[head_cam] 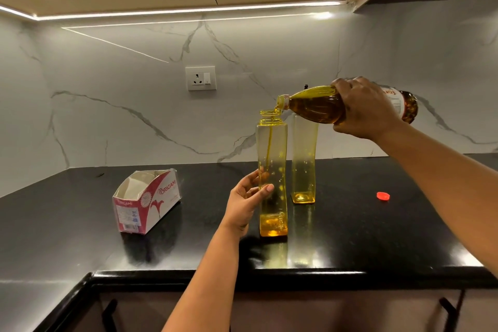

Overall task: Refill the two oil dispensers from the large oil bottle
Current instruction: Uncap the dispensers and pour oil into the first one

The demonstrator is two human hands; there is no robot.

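Note:
Two tall yellow see-through oil dispensers stand on the black counter. My left hand grips the near dispenser around its lower middle. Its mouth has no cap on. My right hand holds the large oil bottle tipped almost level, its mouth just over the near dispenser's mouth. A thin stream of oil runs down inside, and a shallow layer of oil lies at the bottom. The far dispenser stands just behind and to the right, with a trace of oil at its base.
A red bottle cap lies on the counter to the right. An open white and red carton sits to the left. A wall socket is on the marble backsplash. The counter's front edge runs below my arms.

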